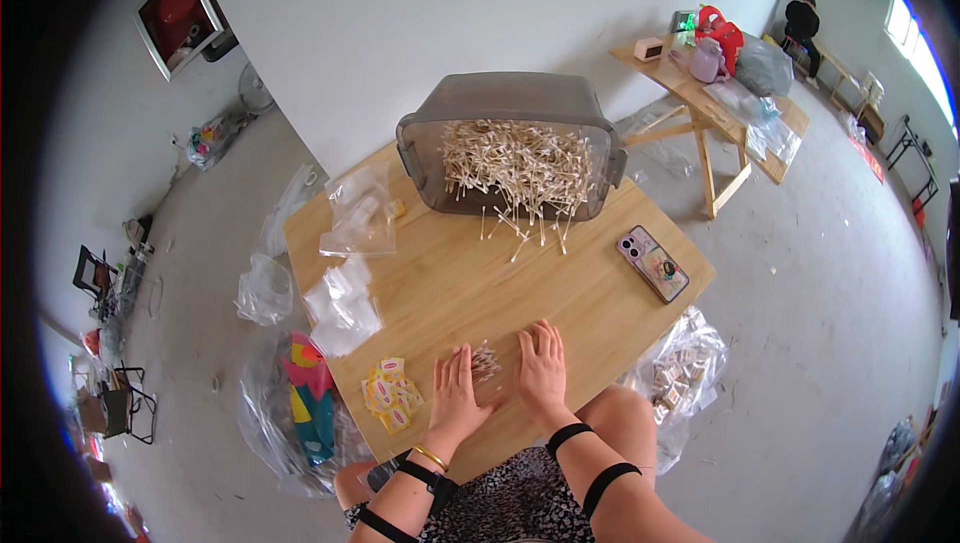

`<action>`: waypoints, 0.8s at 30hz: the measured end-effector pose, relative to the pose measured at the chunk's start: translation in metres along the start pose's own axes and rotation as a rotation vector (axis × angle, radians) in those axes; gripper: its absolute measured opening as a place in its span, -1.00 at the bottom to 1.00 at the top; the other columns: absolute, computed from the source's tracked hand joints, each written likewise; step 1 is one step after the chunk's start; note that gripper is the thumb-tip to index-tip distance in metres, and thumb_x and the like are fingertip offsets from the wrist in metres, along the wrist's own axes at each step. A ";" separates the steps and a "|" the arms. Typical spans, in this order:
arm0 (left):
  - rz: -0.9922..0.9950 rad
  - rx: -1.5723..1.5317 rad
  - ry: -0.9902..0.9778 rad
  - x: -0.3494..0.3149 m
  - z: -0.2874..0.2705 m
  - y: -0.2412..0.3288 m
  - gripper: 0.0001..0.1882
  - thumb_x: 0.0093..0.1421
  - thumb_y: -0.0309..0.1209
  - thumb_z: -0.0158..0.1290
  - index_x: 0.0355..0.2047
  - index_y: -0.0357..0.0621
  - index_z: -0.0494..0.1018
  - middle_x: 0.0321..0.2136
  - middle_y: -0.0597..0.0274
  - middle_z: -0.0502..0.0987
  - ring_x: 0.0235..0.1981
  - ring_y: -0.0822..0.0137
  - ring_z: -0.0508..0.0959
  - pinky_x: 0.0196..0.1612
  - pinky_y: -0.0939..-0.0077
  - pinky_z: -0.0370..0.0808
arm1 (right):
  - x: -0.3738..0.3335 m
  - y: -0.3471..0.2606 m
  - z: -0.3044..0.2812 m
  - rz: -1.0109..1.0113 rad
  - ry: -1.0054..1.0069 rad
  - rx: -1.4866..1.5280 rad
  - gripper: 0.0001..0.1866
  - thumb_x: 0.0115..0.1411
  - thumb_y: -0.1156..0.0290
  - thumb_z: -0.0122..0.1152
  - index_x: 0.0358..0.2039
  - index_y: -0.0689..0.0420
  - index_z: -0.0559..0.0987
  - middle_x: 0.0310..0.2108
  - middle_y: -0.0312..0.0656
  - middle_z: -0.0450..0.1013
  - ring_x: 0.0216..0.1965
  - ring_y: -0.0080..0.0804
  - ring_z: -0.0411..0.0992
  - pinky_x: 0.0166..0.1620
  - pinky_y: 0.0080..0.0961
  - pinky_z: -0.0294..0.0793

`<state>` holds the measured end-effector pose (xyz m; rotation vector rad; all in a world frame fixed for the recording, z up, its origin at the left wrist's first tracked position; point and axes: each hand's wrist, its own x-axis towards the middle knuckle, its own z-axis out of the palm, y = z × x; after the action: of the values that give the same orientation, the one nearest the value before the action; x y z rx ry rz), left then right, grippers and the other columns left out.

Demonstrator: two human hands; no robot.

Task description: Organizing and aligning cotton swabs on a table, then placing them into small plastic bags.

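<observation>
left hand: (457,395) palm down, fingers spread straight, nothing gripped; fingertips at the left edge of the swab pile (484,363), contact too fine to tell. a sideways nudge could have scattered it.

right hand: (541,367) released, laid flat on the wooden table (450,278), a bare gap between it and the pile. if it had closed in faster than the left, sticks could have crossed or skewed.

swab pile: small, on the near part of the table between the hands, sticks not all lined up; uneven ends would likely have come from squeezing one side only. exact count could not be told.

yellow-and-white packets: (392,395) loose overlapping heap left of the left hand, near the table edge. a swing of that forearm could have brushed some off.

clear bags: (343,308) thin, stacked at the left edge, partly overhanging; a draught or a snag could have slid them down.

grey tub: (510,93) on its side at the far end, mouth toward the person, heaped with swabs (515,163). a bump to the table could have loosened more.

stray swabs: (541,231) fallen before the tub's lip, pointing various ways; a careless reach could have rolled them.

phone: (655,263) back up, near the right edge; an elbow could have pushed it over.
</observation>
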<state>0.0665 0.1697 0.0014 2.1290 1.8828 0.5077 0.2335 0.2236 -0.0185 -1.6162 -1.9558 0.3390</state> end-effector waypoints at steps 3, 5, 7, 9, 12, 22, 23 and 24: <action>0.033 0.013 -0.019 0.006 -0.007 -0.014 0.23 -0.14 -0.03 0.45 0.41 -0.23 0.01 0.25 -0.03 0.35 0.31 0.02 0.30 0.45 -0.08 0.00 | 0.001 -0.002 0.000 -0.005 0.015 0.002 -0.56 0.18 0.47 0.06 0.10 0.15 0.47 0.19 0.01 0.28 0.37 0.00 0.13 0.44 -0.13 0.08; 0.026 -0.001 -0.062 0.015 -0.013 -0.025 0.21 -0.15 -0.03 0.45 0.40 -0.21 0.04 0.22 -0.01 0.38 0.28 0.04 0.33 0.44 -0.07 0.03 | 0.002 -0.003 0.001 -0.007 0.024 0.007 -0.56 0.17 0.46 0.09 0.10 0.16 0.47 0.18 0.01 0.28 0.36 -0.01 0.14 0.44 -0.13 0.08; 0.020 -0.021 -0.101 0.022 -0.015 -0.029 0.20 -0.16 -0.03 0.45 0.39 -0.19 0.07 0.19 0.01 0.42 0.26 0.06 0.36 0.43 -0.06 0.05 | 0.002 -0.003 0.000 -0.012 0.033 0.006 -0.56 0.17 0.45 0.11 0.10 0.16 0.47 0.18 0.01 0.29 0.35 -0.01 0.15 0.44 -0.12 0.09; 0.035 0.007 -0.111 0.027 -0.015 -0.030 0.13 -0.10 -0.08 0.44 0.38 -0.21 0.09 0.23 -0.04 0.37 0.30 0.00 0.32 0.44 -0.06 0.04 | 0.002 -0.002 0.001 -0.016 0.051 0.015 -0.57 0.18 0.43 0.13 0.09 0.15 0.48 0.16 0.01 0.30 0.34 -0.02 0.17 0.43 -0.11 0.09; 0.003 0.021 0.075 0.017 -0.004 -0.012 0.05 0.02 -0.10 0.36 0.38 -0.28 0.06 0.31 -0.11 0.25 0.37 -0.06 0.20 0.46 -0.06 -0.02 | 0.001 0.000 0.001 -0.013 0.040 -0.006 -0.60 0.22 0.41 0.10 0.09 0.15 0.48 0.15 0.01 0.31 0.33 -0.01 0.18 0.43 -0.10 0.09; -0.064 0.235 0.043 0.019 0.018 0.003 -0.03 0.19 0.09 0.11 0.37 -0.36 0.04 0.38 -0.12 0.09 0.45 -0.08 0.01 0.47 -0.15 -0.17 | 0.000 0.002 0.009 -0.029 0.059 -0.026 -0.61 0.25 0.35 0.08 0.08 0.15 0.49 0.15 0.01 0.31 0.32 -0.02 0.19 0.43 -0.09 0.10; -0.067 0.225 0.048 0.022 0.018 0.003 -0.04 0.19 0.09 0.11 0.37 -0.35 0.05 0.38 -0.11 0.10 0.45 -0.08 0.02 0.46 -0.18 -0.18 | 0.000 0.003 0.009 -0.033 0.059 -0.035 -0.61 0.25 0.33 0.09 0.08 0.15 0.49 0.15 0.01 0.31 0.32 -0.02 0.19 0.43 -0.09 0.10; -0.067 0.215 0.056 0.025 0.019 0.002 -0.05 0.20 0.08 0.12 0.36 -0.35 0.07 0.38 -0.09 0.10 0.44 -0.07 0.02 0.45 -0.22 -0.19 | 0.001 0.005 0.009 -0.039 0.061 -0.045 -0.60 0.25 0.32 0.10 0.07 0.15 0.50 0.15 0.01 0.31 0.32 -0.02 0.19 0.43 -0.09 0.11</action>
<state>0.0786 0.1947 -0.0127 2.1926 2.1186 0.3690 0.2321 0.2277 -0.0283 -1.5955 -1.9586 0.2291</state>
